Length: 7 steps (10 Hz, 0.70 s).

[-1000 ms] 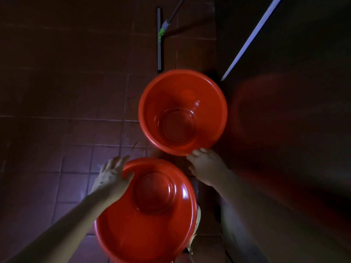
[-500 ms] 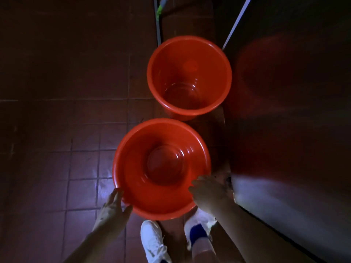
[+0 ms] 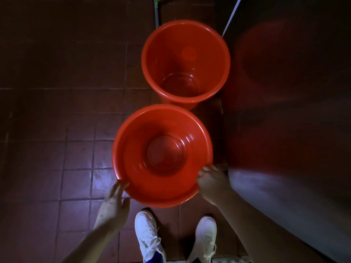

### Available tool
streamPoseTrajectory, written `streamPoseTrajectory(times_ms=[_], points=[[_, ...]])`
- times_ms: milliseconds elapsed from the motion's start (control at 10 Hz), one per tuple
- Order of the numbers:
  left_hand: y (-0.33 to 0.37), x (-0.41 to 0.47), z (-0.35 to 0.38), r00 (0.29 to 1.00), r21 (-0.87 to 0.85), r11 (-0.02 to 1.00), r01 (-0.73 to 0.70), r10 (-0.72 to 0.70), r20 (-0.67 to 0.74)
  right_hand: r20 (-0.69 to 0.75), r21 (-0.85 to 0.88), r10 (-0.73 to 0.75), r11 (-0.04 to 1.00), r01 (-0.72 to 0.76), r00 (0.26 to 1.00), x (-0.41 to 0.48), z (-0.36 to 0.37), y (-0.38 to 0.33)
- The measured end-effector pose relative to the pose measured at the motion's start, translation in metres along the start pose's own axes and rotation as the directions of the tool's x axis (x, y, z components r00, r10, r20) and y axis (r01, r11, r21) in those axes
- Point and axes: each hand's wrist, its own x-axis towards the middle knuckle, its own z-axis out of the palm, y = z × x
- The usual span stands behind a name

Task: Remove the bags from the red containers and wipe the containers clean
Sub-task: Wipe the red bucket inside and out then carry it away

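Two red plastic containers stand on the dark tiled floor, both with bare insides and no bag in view. The near container (image 3: 133, 179) sits just in front of my feet. The far container (image 3: 152, 59) stands behind it, almost touching. My left hand (image 3: 115, 201) lies with straight fingers against the near container's left front rim. On the right front rim my right hand (image 3: 209, 182) curls its fingers over the edge.
A dark shiny wall or cabinet side (image 3: 284, 111) runs along the right, close to both containers. A squeegee bar (image 3: 156, 14) and a white pole (image 3: 230, 16) lie at the top. My white shoes (image 3: 147, 236) stand below the near container.
The view has tilted down and my shoes have come into sight. The near container now sits further from me, and both hands have shifted from its far rim to its near rim.
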Motion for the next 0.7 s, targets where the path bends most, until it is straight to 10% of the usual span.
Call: streamPoseTrajectory(times_ms=[700], points=[[0.080, -0.011, 0.023, 0.990, 0.138, 0.987, -0.083, 0.066, 0.125, 0.099, 0.045, 0.249, 0.966, -0.254, 0.963, -0.082, -0.026, 0.056]])
